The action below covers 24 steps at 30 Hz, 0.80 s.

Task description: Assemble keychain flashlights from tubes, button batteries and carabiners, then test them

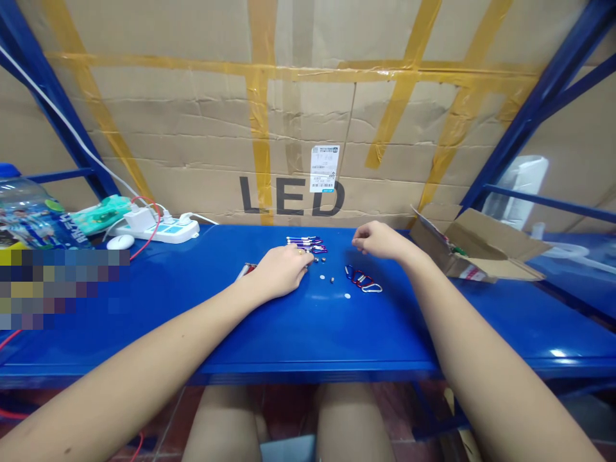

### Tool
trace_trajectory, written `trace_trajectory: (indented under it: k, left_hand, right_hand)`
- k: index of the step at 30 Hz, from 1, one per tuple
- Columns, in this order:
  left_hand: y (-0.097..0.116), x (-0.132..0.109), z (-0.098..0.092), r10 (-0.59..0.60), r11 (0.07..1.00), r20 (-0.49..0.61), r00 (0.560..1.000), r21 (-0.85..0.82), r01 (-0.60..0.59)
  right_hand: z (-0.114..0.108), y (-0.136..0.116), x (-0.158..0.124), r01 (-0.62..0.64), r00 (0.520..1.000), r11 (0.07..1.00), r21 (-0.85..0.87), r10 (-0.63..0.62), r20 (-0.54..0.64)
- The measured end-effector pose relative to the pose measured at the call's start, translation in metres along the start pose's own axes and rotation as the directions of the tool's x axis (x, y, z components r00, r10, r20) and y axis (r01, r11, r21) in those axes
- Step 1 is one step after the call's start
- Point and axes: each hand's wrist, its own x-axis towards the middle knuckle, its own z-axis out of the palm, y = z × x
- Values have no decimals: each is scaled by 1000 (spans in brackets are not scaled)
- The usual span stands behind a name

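My left hand rests low on the blue table, its fingers bent together. The fingertips touch down beside small metal pieces; what they pinch, if anything, is hidden. Just beyond them lies a row of slim blue-and-silver pieces. A red-and-silver item is partly covered by the left wrist. My right hand hovers over the table with curled, closed fingers, and their contents cannot be made out. Below it is a cluster of blue, red and silver carabiners. Nearby are another small metal piece and white discs.
An open cardboard box stands at the right. To the left are a white power strip with plugs and cables, a white rounded object and a large bottle. A taped carton forms the back wall between blue posts.
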Motion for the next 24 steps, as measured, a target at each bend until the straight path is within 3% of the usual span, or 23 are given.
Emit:
trace_trajectory:
  k: [6,11,14,19,24]
  left_hand:
    - [-14,-1,3,28,996,14,1000,-84,-27]
    - [-22,-3,2,24,982,0,1000,-190,-24]
    - [-23,-2,-2,13,987,11,1000,-159,-11]
    - [-26,-1,-8,-70,996,-22,997,-52,69]
    - [-25,-2,-10,-113,993,29,993,-40,114]
  right_hand:
    - [-14,18,1,-58,998,984,170,63,-21]
    - [-27,20,-3,90,982,866,491,4,-187]
    - [-31,21,-4,121,968,819,560,28,-249]
    - [-28,25,-1,48,972,889,456,64,-228]
    - [-13,16,-1,58,993,988,140,-43,-106]
